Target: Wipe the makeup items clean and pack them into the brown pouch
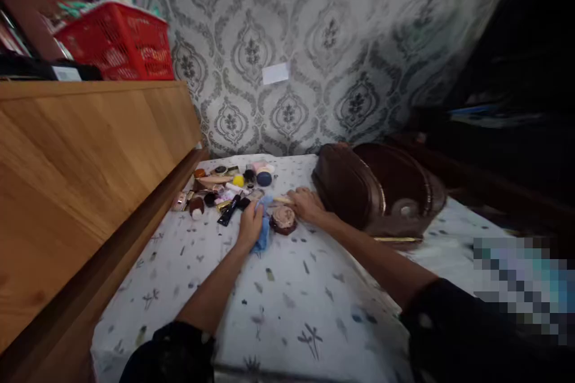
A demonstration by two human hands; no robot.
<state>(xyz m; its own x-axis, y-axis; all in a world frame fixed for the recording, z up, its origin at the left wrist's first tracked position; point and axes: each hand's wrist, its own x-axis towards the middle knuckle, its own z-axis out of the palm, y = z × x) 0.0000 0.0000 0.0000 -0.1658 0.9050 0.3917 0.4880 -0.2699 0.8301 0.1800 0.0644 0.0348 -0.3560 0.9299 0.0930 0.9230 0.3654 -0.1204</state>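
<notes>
The left hand pinches one blue cloth at one pale stick; the right hand pinches its other end, beside one round brown container. One white wall label is unreadably blurred.

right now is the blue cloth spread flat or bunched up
Bunched up: the blue cloth is gathered in the left hand, its loose part a narrow, crumpled strip beside the hand.
</notes>
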